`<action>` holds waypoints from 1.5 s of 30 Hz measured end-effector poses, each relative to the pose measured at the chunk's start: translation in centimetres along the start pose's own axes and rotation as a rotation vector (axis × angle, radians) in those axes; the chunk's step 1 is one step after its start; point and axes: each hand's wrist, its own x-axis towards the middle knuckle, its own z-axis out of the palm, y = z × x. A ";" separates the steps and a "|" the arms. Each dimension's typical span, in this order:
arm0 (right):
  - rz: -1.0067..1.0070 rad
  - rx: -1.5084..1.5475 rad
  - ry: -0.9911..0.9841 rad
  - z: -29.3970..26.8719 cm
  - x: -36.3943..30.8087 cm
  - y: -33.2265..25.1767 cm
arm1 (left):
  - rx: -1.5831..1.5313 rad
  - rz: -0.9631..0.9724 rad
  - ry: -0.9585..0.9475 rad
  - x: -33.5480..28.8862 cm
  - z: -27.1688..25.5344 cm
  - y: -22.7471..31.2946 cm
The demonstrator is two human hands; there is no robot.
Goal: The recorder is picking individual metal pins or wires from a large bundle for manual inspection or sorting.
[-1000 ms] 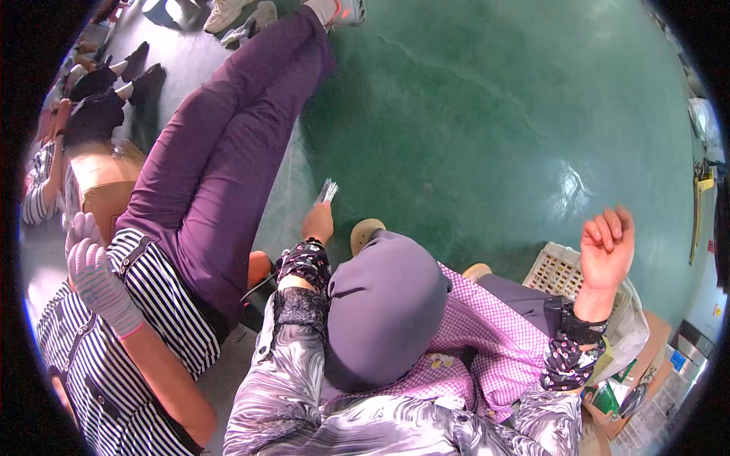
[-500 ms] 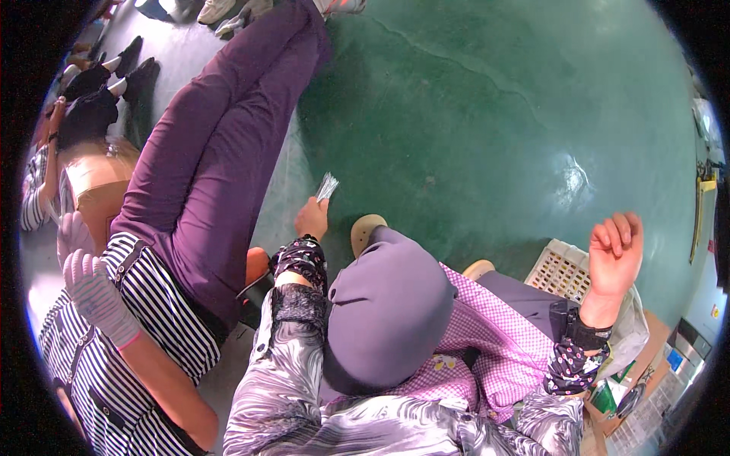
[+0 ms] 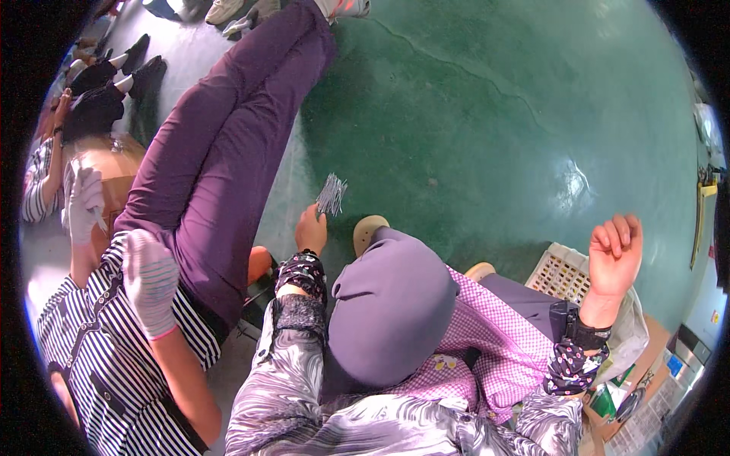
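Observation:
A bundle of thin silvery strips [image 3: 331,195] sticks up out of my left hand [image 3: 310,230], whose fingers are closed round its lower end. It is held low over the floor, left of my knee, its upper ends fanned apart. What exactly the strips are is too small to tell. On the right side my right hand [image 3: 614,254] is raised, palm showing, with loosely bent fingers and nothing in it. Just left of that hand, and lower down, stands a cream plastic crate [image 3: 560,271] with a grid of holes.
At my left sits a co-worker in a striped top [image 3: 160,304] and purple trousers [image 3: 220,144], wearing striped gloves [image 3: 150,281]. Beyond is a cardboard box [image 3: 118,171]. A white sack [image 3: 627,334] and an open carton [image 3: 658,342] are at right. Green floor [image 3: 471,114] stretches ahead.
The strips in my left hand have spread from a tight bundle into a wider fan. My right hand has stayed put. The co-worker's gloved hands have moved apart.

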 end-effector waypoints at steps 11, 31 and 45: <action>-0.014 -0.013 0.058 0.8 0.1 0.2 | 0.071 0.347 -0.301 -1.6 1.2 3.8; 0.004 -0.001 0.064 0.6 0.6 0.5 | 0.178 0.070 -0.331 -2.0 -0.4 4.5; -0.021 0.030 0.008 -1.2 -0.5 -0.8 | -0.040 -0.103 -0.389 -4.7 0.3 6.1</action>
